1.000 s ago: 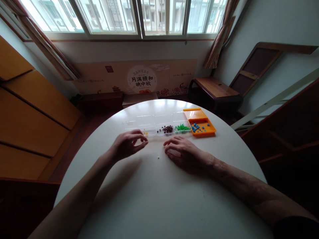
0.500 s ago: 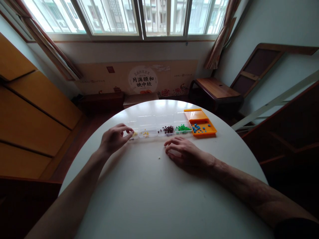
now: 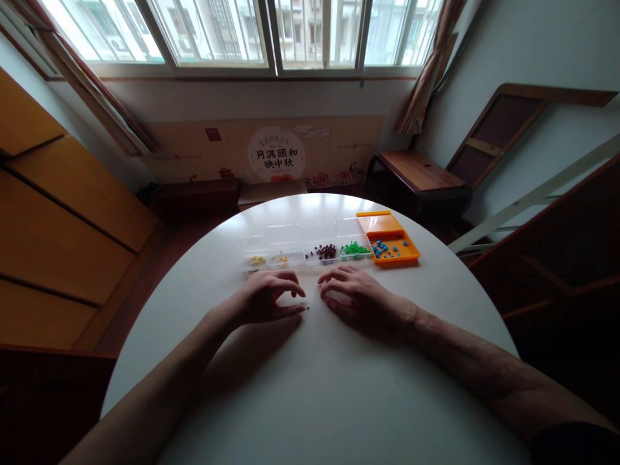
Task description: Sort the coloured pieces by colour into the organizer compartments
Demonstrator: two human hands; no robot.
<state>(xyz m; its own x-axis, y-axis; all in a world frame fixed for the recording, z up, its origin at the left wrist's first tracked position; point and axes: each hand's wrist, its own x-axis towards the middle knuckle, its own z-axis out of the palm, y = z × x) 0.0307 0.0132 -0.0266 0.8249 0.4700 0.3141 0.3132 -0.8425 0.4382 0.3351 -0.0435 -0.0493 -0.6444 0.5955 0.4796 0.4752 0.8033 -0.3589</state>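
My left hand (image 3: 271, 297) is above the white table with thumb and forefinger apart, nothing visible between them. A tiny pale piece (image 3: 307, 307) lies on the table right at the thumb's tip. My right hand (image 3: 356, 294) rests on the table just right of that piece, fingers loosely bent and thumb apart, holding nothing I can see. Beyond the hands stands a row of clear lidded boxes with pale yellow pieces (image 3: 256, 260), a few yellow pieces (image 3: 281, 259), dark brown pieces (image 3: 326, 252) and green pieces (image 3: 355, 248). An orange box (image 3: 409, 250) ends the row, with blue pieces (image 3: 382, 249) inside.
The round white table (image 3: 329, 387) has its far edge just behind the boxes, whose lids stand open toward the window. A wooden side table (image 3: 419, 171) is beyond it at the right, and an orange-brown cabinet (image 3: 62, 226) stands to the left.
My left hand has moved right and nearer from the pale yellow pieces' box to the tiny pale piece, its finger and thumb now apart. My right hand has stayed in place.
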